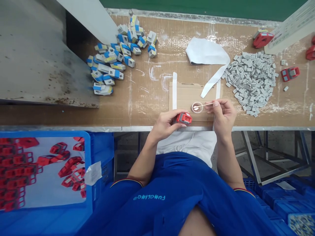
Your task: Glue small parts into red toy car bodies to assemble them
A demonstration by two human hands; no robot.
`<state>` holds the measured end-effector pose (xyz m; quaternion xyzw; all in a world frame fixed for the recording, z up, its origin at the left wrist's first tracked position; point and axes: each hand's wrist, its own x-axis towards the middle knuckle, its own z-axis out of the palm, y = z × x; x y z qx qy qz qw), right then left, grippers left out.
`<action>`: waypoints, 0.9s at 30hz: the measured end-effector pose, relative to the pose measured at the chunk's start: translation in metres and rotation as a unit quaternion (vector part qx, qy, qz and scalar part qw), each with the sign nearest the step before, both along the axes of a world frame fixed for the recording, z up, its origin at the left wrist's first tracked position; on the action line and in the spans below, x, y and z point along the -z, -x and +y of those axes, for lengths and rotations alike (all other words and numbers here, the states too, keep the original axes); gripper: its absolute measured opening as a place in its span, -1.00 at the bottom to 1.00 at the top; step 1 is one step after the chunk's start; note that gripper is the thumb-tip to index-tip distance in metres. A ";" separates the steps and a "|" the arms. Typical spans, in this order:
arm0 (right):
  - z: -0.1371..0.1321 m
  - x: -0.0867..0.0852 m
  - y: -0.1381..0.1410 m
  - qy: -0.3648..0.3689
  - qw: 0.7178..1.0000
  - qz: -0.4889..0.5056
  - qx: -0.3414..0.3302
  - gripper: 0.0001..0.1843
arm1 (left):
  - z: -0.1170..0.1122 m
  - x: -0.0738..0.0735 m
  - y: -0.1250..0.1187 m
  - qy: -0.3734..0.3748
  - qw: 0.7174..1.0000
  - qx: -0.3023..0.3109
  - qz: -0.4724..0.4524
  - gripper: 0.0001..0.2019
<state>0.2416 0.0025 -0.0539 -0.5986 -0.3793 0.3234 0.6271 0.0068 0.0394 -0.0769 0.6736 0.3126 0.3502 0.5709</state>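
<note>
My left hand (168, 124) is closed on a red toy car body (184, 118) with grey parts, held at the table's front edge. Between thumb and fingers of my right hand (223, 114) is a thin cotton swab (207, 104). Its white tip lies in a small round clear cup (197, 107), just right of the car body. Beneath the cup is a cardboard sheet (185, 95) with white tape strips at its left and right sides.
A heap of small grey plastic pieces (253, 80) lies to the right, near a white cloth (206, 52). Blue, white and yellow toy parts (110, 62) are piled at left beside a metal box (44, 55). A blue crate (87, 144) at lower left holds red toy bodies.
</note>
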 end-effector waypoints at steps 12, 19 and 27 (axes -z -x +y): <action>-0.025 -0.039 0.029 -0.060 0.989 -0.123 -0.055 -0.91 | -0.001 0.004 0.000 -0.022 1.000 -0.014 -0.007 -0.55; -0.029 -0.034 0.033 -0.072 0.980 -0.164 -0.083 -0.91 | 0.000 0.003 -0.001 -0.021 1.000 -0.010 0.000 -0.52; -0.028 -0.036 0.034 -0.055 0.979 -0.176 -0.092 -0.94 | 0.000 0.002 -0.001 -0.017 1.000 -0.008 0.004 -0.49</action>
